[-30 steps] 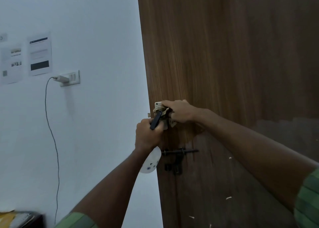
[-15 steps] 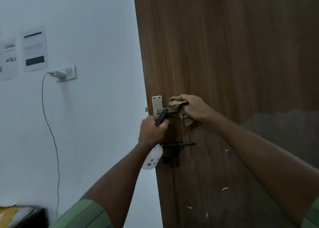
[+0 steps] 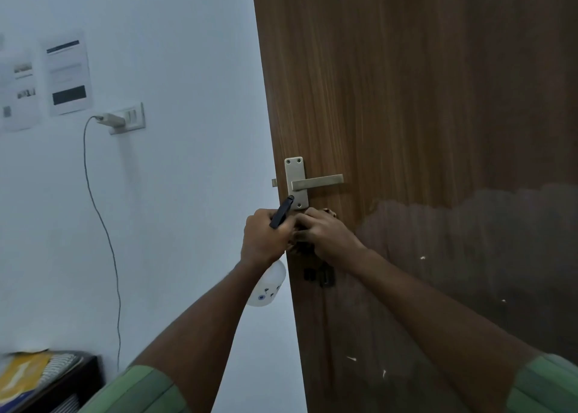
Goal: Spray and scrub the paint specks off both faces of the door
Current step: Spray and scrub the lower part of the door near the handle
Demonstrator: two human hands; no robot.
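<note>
Gripping the spray bottle (image 3: 268, 286) by its neck, fingers curled tight round it, the left hand (image 3: 265, 239) holds it just off the door (image 3: 406, 100) edge, long axis tilted: black nozzle up-right twd the lever handle (image 3: 316, 181), white body hanging down-left. Right hand (image 3: 327, 232) sits beside it, fingers bent over a cloth (image 3: 330, 213) pressed on the door face below the handle plate, cloth mostly hidden. Door is brown wood-grain w/ a darker wet-looking patch at right and white paint specks (image 3: 422, 257) lower down; behind, a white wall (image 3: 187, 100) w/ a charger in a socket (image 3: 126, 118), cable hanging, and papers (image 3: 68, 74).
</note>
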